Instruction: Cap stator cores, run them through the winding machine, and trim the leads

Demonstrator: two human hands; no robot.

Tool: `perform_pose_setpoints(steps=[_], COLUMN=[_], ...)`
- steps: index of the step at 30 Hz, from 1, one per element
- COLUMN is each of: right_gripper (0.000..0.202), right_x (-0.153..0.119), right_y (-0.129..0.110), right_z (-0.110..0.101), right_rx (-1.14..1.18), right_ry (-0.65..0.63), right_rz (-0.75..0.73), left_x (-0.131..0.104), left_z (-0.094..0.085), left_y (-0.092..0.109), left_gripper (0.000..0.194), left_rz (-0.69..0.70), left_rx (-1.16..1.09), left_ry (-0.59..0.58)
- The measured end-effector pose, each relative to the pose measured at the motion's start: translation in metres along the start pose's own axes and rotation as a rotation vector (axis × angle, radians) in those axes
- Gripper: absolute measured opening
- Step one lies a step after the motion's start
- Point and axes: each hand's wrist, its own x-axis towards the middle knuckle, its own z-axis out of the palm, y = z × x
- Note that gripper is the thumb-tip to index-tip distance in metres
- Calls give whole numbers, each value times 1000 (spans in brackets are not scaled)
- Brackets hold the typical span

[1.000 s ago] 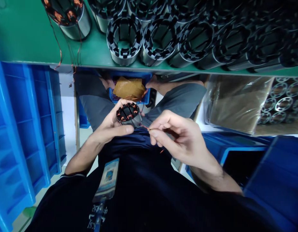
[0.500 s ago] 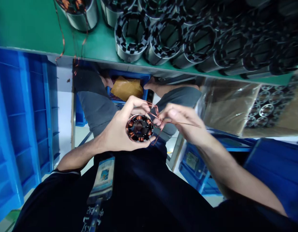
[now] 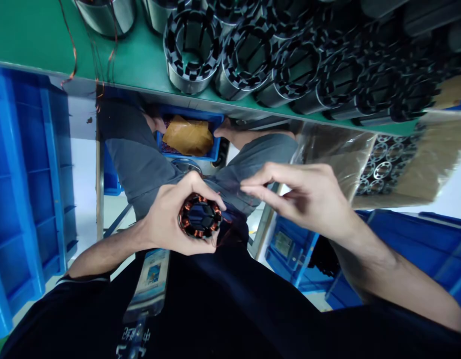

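Observation:
My left hand (image 3: 166,219) is wrapped around a small round stator (image 3: 199,220) with copper windings, held over my lap with its open end facing me. My right hand (image 3: 309,199) hovers just to the right of it, thumb and forefinger pinched together and pointing at the stator. A thin copper wire (image 3: 234,203), only faintly visible, runs from the stator toward those fingertips.
Several empty black stators (image 3: 249,60) stand on the green bench (image 3: 32,35) ahead, with a wound one (image 3: 105,12) trailing copper leads at the left. Blue crates (image 3: 24,174) flank me. A blue bin with brown paper (image 3: 187,134) sits below. A lined box of rings (image 3: 383,164) is at the right.
My left hand has lowered the stator slightly toward my lap. The loop of copper wire that my right hand held up beside it is pulled out flat, and that hand has shifted right.

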Motion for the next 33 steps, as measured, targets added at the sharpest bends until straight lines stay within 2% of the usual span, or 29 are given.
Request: perform_pose_setpoints(steps=[3, 6, 10, 13, 16, 18, 20, 22, 24, 27, 28, 30, 33], right_gripper=[15, 24, 32, 33, 26, 14, 18, 28, 37, 49, 47, 37, 18], right_x=[-8, -14, -23, -29, -28, -24, -20, -19, -23, -33, -34, -31, -15], right_y=[10, 6, -12, -16, -6, 7, 18, 21, 12, -16, -25, -35, -24], right_z=[-7, -1, 22, 32, 36, 36, 34, 26, 14, -1, -2, 5, 24], right_rx=[-59, 41, 126, 145, 122, 42, -57, -128, -180, -249, -238, -147, 65], right_ry=[138, 206, 213, 213, 199, 171, 143, 114, 158, 302, 293, 183, 47], right_rz=[41, 111, 131, 127, 87, -45, -211, -280, -241, -164, -164, -159, -143], left_x=[-4, 0, 9, 12, 13, 13, 12, 10, 8, 7, 8, 11, 16], left_z=[0, 0, 2, 1, 1, 3, 6, 6, 5, 1, 0, 1, 4], left_y=[1, 4, 5, 4, 2, -2, -6, -10, -12, -11, -10, -7, -2], left_gripper=[69, 71, 70, 77, 80, 82, 81, 77, 73, 74, 74, 71, 61], left_rz=[-130, -186, -174, -130, -113, -43, 23, 22, 4, 22, 33, 36, 24], left_rx=[-2, 32, 23, 12, -12, -47, -52, -15, 35, 89, 108, 159, 210], left_ry=[95, 146, 162, 150, 130, 160, 221, 258, 244, 191, 171, 132, 71])
